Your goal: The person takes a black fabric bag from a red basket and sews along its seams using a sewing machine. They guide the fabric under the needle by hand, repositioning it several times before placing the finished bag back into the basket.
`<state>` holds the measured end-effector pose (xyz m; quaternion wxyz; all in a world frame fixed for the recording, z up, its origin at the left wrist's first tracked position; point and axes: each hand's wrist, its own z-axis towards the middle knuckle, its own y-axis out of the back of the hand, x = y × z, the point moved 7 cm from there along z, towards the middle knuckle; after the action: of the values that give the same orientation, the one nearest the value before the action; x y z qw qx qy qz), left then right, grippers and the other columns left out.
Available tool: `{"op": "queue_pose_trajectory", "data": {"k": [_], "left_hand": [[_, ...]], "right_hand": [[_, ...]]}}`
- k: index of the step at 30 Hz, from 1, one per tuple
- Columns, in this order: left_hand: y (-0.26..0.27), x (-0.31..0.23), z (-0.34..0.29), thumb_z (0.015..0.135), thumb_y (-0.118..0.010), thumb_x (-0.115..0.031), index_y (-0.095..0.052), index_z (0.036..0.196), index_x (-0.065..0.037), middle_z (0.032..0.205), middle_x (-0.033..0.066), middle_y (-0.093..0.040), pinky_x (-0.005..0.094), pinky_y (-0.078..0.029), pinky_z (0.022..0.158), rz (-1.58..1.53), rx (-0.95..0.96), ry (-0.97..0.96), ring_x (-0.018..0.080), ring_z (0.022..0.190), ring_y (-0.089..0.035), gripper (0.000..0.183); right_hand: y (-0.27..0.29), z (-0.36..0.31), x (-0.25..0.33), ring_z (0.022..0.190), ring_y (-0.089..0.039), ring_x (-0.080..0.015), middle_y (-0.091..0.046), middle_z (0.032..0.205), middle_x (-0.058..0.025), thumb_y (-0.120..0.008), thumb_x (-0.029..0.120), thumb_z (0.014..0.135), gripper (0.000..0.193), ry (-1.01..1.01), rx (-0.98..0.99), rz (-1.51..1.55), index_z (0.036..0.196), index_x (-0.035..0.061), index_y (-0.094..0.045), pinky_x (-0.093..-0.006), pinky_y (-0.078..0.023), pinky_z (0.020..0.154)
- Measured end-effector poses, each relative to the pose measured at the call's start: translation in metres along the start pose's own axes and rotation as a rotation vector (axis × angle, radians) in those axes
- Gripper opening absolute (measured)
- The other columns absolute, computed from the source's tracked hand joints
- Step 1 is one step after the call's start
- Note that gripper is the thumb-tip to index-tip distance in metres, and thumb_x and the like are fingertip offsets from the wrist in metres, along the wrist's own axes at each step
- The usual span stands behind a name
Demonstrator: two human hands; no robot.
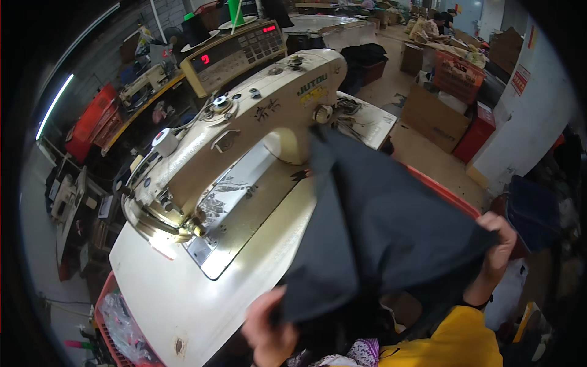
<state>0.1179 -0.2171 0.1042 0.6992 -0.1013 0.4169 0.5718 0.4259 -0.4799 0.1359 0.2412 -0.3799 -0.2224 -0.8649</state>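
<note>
A large piece of black fabric (391, 226) is stretched between my two hands, to the right of the sewing machine (244, 116). My left hand (269, 327) grips its lower left edge and is slightly blurred. At the far right corner, my right hand (498, 238) is closed on the cloth, raised higher than the left. The fabric's upper tip reaches up beside the handwheel end of the machine, and it hides part of the white machine table (177, 300). Nothing lies under the needle area (195, 241).
A control panel (235, 52) with lit red digits stands behind the machine. Below the table's left side sits a red basket (119, 324) holding clear plastic. Cardboard boxes (431, 116) and an orange crate (458, 76) stand on the floor at the right, near a white pillar (526, 104).
</note>
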Motion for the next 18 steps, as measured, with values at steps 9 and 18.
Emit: {"op": "queue_pose_trajectory", "data": {"k": [9, 18], "left_hand": [[0.154, -0.02, -0.055, 0.092, -0.064, -0.038, -0.074, 0.092, -0.001, 0.084, 0.0151, -0.07, 0.0416, -0.053, 0.07, 0.893, -0.605, 0.05, 0.03, 0.07, -0.065, 0.038], [0.187, -0.071, 0.028, 0.074, -0.06, 0.013, -0.073, 0.1, 0.0, 0.096, 0.0154, -0.074, 0.0357, -0.054, 0.085, 1.219, -0.09, 0.091, 0.0317, 0.089, -0.071, 0.032]], "right_hand": [[-0.295, -0.032, 0.012, 0.086, -0.069, -0.0217, -0.069, 0.094, -0.009, -0.067, 0.006, 0.093, 0.015, -0.112, 1.191, 1.064, 0.107, 0.0004, -0.063, -0.0312, -0.05, 0.074], [-0.419, -0.042, -0.027, 0.088, -0.06, -0.0335, -0.061, 0.094, -0.0141, -0.068, 0.003, 0.077, 0.032, 0.353, 0.579, -0.027, 0.108, 0.0018, -0.061, -0.0441, -0.048, 0.079]]}}
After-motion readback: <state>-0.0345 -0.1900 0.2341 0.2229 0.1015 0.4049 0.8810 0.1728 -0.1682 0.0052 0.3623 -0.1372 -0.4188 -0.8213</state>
